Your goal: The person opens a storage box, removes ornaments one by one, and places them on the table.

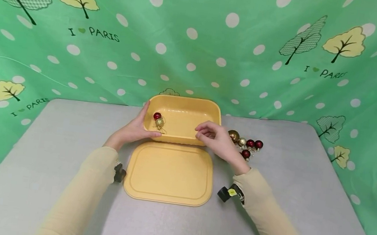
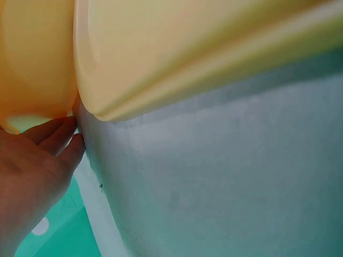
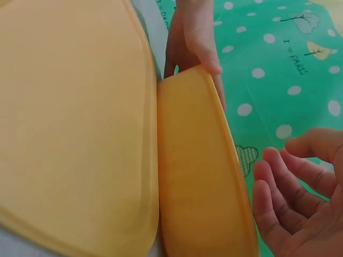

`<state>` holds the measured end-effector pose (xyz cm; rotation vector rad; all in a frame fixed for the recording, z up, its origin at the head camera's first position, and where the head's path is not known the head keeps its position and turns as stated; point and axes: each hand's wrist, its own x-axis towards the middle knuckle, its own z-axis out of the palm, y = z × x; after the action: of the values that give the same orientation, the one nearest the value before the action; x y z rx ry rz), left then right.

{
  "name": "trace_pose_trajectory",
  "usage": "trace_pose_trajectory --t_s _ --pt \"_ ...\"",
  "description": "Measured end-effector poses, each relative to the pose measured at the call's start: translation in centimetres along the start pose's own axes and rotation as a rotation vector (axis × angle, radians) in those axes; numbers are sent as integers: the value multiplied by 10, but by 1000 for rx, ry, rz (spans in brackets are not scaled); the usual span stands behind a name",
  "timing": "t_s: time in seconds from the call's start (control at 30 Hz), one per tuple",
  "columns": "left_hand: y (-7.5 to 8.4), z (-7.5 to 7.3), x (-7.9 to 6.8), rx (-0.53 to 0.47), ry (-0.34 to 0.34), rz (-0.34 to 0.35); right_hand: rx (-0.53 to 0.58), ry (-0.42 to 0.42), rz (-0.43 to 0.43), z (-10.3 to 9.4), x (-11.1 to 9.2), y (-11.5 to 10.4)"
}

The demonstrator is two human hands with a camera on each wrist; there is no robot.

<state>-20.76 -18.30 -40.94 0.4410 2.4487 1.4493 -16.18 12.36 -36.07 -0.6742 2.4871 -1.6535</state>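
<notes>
My left hand [image 1: 134, 128] grips the left end of a yellow plastic box [image 1: 180, 139], its thumb over the front rim and its fingers along the outer side. Inside that end lie a small red bauble [image 1: 157, 116] and a gold bauble [image 1: 159, 123] with thin hanging strings. Over the box's front right rim hovers my right hand [image 1: 219, 140]. Its fingers [image 3: 289, 187] are loosely bent, with nothing between them and the thumb in the right wrist view. Just right of this hand are several baubles [image 1: 250, 143] in dark red and gold, partly hidden behind it.
A yellow lid [image 1: 169, 174] lies flat on the grey table [image 1: 167, 228], directly in front of the box. Behind the table hangs a green dotted cloth [image 1: 189, 51]. A black wrist camera [image 1: 225, 193] sits near the lid's right side.
</notes>
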Motion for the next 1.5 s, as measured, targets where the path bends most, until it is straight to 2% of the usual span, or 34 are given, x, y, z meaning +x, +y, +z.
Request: trace_pose_trajectory --t_s 0.5,0.67,0.83,1.23,1.3,1.5 --pt "3 -1 -1 26 4 -30 34 -105 40 29 30 -7" --pt "2 -1 -1 31 -1 -37 -7 -127 10 39 43 -6" --pt "1 -1 -1 33 -3 -36 -50 -187 -22 49 56 -2" --pt "5 0 -4 36 -4 -35 -52 -303 17 69 81 -4" --pt "8 0 -5 24 -8 -35 -60 -317 27 73 84 -3" --pt "35 -3 -16 2 -29 -39 -97 -352 45 80 93 1"
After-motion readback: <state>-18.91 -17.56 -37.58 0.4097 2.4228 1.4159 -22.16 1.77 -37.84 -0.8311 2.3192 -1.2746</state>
